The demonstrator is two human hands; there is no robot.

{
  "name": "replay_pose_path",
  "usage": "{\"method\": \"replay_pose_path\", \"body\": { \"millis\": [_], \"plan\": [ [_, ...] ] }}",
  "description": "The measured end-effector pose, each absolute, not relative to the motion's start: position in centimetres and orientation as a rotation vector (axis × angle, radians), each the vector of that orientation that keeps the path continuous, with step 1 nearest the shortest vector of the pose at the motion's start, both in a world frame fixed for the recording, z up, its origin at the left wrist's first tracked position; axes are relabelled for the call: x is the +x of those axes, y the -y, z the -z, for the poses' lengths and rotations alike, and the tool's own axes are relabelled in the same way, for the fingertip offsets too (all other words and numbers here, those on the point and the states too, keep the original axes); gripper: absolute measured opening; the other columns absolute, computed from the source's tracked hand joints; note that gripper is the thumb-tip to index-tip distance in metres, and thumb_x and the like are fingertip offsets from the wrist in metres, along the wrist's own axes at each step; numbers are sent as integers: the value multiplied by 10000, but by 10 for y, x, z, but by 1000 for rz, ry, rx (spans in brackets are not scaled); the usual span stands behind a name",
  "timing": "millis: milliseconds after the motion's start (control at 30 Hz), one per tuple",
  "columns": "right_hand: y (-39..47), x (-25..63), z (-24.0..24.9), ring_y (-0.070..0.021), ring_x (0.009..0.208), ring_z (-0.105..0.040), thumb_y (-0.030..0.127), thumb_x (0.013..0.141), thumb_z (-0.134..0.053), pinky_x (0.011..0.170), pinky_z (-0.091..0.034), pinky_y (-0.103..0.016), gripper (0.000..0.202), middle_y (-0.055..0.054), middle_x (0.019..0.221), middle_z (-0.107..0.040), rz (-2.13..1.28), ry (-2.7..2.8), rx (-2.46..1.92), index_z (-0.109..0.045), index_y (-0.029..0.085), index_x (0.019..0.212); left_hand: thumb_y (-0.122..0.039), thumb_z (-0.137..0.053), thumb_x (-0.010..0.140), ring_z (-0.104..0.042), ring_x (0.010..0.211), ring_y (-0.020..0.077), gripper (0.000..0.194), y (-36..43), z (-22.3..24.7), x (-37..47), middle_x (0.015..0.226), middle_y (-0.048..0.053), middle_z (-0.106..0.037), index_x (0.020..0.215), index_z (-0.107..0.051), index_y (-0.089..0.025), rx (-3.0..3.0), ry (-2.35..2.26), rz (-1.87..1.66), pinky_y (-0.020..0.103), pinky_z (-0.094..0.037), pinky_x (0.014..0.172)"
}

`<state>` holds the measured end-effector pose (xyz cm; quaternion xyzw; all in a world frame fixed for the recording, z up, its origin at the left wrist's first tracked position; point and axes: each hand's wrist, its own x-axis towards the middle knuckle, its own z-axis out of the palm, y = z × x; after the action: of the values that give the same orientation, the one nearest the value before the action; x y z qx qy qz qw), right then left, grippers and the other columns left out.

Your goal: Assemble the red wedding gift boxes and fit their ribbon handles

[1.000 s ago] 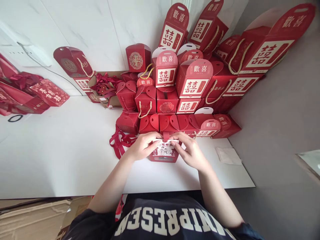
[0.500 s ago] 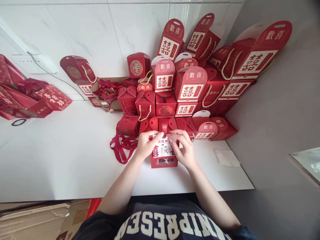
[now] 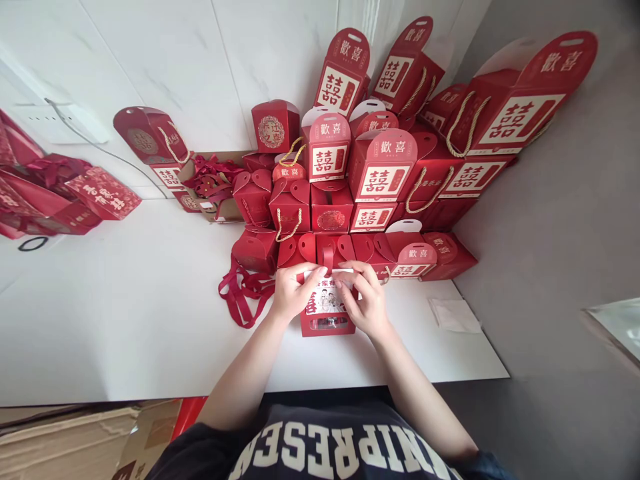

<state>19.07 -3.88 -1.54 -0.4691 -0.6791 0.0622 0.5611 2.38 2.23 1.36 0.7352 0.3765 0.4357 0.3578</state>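
A red gift box (image 3: pixel 320 332) with a white printed front and a small clear window stands on the table in front of me. Dark contents show dimly behind the window. From its top rises a red ribbon loop (image 3: pixel 328 257). My left hand (image 3: pixel 294 293) is closed on the box's upper left edge, thumb at the foot of the loop. On the other side, my right hand (image 3: pixel 369 300) grips the upper right edge, its fingers bent over the top and thumb against the front. The fingertips partly cover the top edge.
Red boxes (image 3: pixel 333 208) are stacked right behind the hands, up to the wall. Loose red ribbons (image 3: pixel 245 293) lie to the left, and a cardboard box (image 3: pixel 220 212) of ribbons stands behind. Red bags (image 3: pixel 65 207) lie far left. A white tissue packet (image 3: pixel 455 315) is at right.
The view has shifted slightly. Both hands keep their place on the gift box, with the right fingers moved very little along its top.
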Motion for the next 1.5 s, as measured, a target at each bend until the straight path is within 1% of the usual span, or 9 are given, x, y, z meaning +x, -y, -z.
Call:
{"method": "replay_pose_path", "body": {
  "millis": [200, 333, 533, 800, 933, 1067, 1233, 1333, 1500],
  "plan": [
    [42, 193, 8, -239, 1050, -651, 174, 951, -573, 908, -542, -433, 162, -85, 1130, -646, -204, 1540, -1083, -674, 255, 1049, -424, -632, 903, -627, 637, 152, 329, -20, -15, 21, 689, 37, -697, 786, -726, -131, 1816, -933, -1043, 236, -476, 600],
    [47, 198, -11, -231, 1031, -649, 224, 957, -591, 907, -540, -427, 116, -79, 1089, -664, -337, 1510, -1057, -680, 247, 1027, -380, -769, 793, -689, 737, 189, 267, -15, -19, 19, 822, 65, -755, 873, -764, -126, 1722, -837, -941, 251, -530, 664],
    [48, 202, -25, -236, 1145, -641, 249, 990, -561, 967, -543, -451, 205, -72, 1232, -676, -573, 1675, -930, -700, 278, 1137, -317, -844, 713, -685, 690, 181, 233, -12, -19, 18, 770, 55, -752, 826, -776, -125, 1585, -799, -906, 244, -525, 615],
    [46, 199, -16, -252, 1270, -580, 289, 1020, -499, 1058, -500, -491, 261, -62, 1541, -441, -660, 1656, -984, -645, 310, 1236, -311, -868, 676, -708, 690, 205, 247, -9, -4, 18, 758, 66, -763, 817, -784, -127, 1417, -819, -884, 277, -554, 637],
    [47, 198, -12, -256, 1307, -548, 292, 1022, -495, 1080, -470, -503, 262, -73, 1441, -539, -648, 1620, -976, -652, 311, 1231, -308, -885, 635, -717, 729, 228, 271, -7, -3, 16, 773, 64, -762, 814, -776, -136, 1438, -831, -861, 299, -569, 668],
    [50, 195, -12, -240, 1112, -646, 328, 1000, -536, 951, -539, -445, 190, -81, 1199, -661, -656, 1512, -980, -645, 273, 1146, -332, -857, 679, -719, 829, 241, 284, -7, -5, 12, 870, 77, -761, 861, -754, -139, 1532, -786, -830, 307, -570, 735],
    [55, 192, -13, -203, 887, -644, 316, 966, -589, 816, -530, -368, 84, -42, 938, -664, -574, 1512, -1091, -618, 240, 988, -345, -760, 802, -706, 856, 224, 240, -4, -7, 9, 921, 92, -755, 926, -743, -140, 1644, -721, -902, 292, -547, 754],
    [59, 192, -9, -220, 892, -638, 245, 941, -604, 796, -523, -389, 31, -55, 949, -662, -413, 1579, -1079, -612, 240, 970, -347, -708, 848, -702, 846, 221, 212, -3, -7, 9, 918, 96, -757, 888, -753, -144, 1753, -686, -947, 302, -537, 767],
    [60, 193, 6, -253, 962, -631, 141, 877, -632, 805, -523, -443, 184, -78, 1072, -642, -6, 1685, -1028, -654, 275, 1000, -399, -670, 865, -690, 750, 210, 281, -6, -3, 11, 819, 90, -755, 772, -739, -142, 1787, -762, -1013, 301, -531, 688]
  ]
}}
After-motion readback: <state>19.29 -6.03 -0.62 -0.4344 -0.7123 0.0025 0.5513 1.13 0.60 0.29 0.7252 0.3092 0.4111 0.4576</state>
